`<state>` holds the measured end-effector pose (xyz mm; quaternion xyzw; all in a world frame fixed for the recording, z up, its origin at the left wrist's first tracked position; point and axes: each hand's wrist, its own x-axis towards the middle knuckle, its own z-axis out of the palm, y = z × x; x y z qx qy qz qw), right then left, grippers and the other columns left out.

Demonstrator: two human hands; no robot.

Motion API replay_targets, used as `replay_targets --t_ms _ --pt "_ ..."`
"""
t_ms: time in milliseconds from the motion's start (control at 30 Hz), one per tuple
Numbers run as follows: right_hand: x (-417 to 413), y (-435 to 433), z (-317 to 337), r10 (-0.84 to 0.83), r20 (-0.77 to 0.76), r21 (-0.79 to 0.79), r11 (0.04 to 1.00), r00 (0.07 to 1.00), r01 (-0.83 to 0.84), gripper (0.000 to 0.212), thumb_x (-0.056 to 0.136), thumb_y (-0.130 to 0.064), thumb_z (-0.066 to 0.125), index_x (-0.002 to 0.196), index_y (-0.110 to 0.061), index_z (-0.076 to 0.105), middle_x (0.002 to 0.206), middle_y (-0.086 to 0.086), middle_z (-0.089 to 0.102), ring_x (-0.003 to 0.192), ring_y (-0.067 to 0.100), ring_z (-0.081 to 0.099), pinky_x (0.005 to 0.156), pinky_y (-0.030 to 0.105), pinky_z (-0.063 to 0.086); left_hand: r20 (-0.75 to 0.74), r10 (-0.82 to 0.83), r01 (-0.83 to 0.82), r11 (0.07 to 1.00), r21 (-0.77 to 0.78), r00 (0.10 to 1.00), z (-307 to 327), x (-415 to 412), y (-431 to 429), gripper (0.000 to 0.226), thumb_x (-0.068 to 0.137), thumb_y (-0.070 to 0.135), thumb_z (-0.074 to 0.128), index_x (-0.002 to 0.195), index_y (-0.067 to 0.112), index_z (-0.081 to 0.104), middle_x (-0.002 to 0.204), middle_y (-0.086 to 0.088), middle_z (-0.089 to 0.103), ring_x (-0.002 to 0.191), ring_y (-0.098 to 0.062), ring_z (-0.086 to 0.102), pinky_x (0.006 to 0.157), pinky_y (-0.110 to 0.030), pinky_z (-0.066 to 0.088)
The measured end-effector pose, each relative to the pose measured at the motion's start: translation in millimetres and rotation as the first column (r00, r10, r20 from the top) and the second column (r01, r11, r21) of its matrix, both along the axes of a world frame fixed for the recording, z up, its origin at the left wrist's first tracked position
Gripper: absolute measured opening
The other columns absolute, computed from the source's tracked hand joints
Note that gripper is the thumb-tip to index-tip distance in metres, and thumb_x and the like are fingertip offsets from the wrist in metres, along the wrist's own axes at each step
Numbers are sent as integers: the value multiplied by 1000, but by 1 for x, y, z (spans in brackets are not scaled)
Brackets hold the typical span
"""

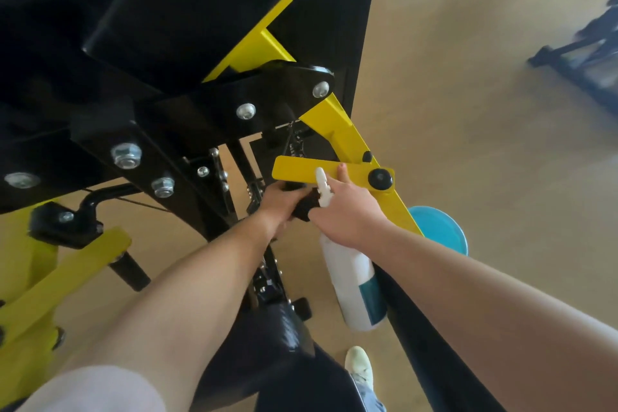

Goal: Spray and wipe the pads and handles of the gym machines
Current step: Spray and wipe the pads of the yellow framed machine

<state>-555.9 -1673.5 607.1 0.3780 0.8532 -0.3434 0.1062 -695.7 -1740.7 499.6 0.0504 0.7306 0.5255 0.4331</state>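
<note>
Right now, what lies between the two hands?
Head view: a black piece, handle or cloth, unclear, fills the gap between the left hand and the right hand, which holds the spray bottle.

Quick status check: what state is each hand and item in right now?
Left hand: grips the black handle.
Right hand: holds the spray bottle by its neck.
Spray bottle: nozzle end up, beside the yellow lever.
Black pad: no hand on it.

White short sleeve [100, 388], pale sneaker [359, 366], blue jeans [372, 396].
</note>
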Motion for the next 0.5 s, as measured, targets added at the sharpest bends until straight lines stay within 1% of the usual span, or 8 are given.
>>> replay_targets --t_ms 67,133,167,200,267,367,433,500 --pt "0 -2 0 -5 -7 13 1000 1000 5 81 95 -33 62 167 -31 23 177 -2 -3 127 31 59 74 28 51 202 -5 -34 981 189 979 12 -7 -9 27 93 7 67 120 12 66 113 -15 73 93 -26 73 67 -33 59" --pt "0 -3 0 -16 -7 20 1000 1000 16 83 94 -32 61 167 -32 22 177 -3 -3 129 33 59 80 31 55 363 -127 -11 935 355 923 20 -9 -16 44 89 -2 64 132 8 58 118 -17 69 103 -30 70 78 -36 58" --pt "0 -4 0 -16 -9 26 1000 1000 16 82 94 -32 61 167 -33 22 177 -2 -3 130 33 59 82 32 55 354 -202 53 921 387 913 21 -8 -18 51 87 -4 65 136 7 56 123 -18 67 109 -33 67 84 -38 57" --pt "0 -5 -1 -11 -12 34 999 1000 11 82 94 -32 61 166 -33 22 177 -1 -3 130 34 58 83 32 55 297 -256 134 918 373 920 23 -5 -18 52 87 -6 67 135 8 56 125 -17 67 114 -33 66 86 -39 56" --pt "0 -6 -2 2 -18 56 998 1000 -1 80 96 -33 61 166 -32 23 177 1 -2 131 34 58 83 31 53 110 -239 212 954 213 965 26 5 -11 50 83 -1 78 124 21 59 123 -8 69 115 -28 66 83 -34 57" --pt "0 -5 -6 -1 -32 64 998 999 3 75 95 -34 62 163 -31 31 177 0 1 123 30 63 79 29 55 -262 -90 86 996 -26 961 29 17 3 38 79 21 87 104 30 60 108 3 68 100 -19 65 82 -31 50" --pt "0 -4 -7 -17 -39 58 998 999 20 74 94 -34 63 161 -32 33 177 -2 2 117 27 65 78 29 57 -391 -16 7 1000 -25 920 25 18 10 23 81 25 84 94 27 65 98 2 70 95 -22 67 81 -31 48" --pt "0 -3 -9 -30 -49 46 998 998 32 77 92 -32 64 162 -34 31 177 -3 1 118 28 64 77 29 57 -426 49 -40 999 31 903 23 17 11 15 83 22 82 87 24 68 88 4 72 94 -24 70 79 -31 50"
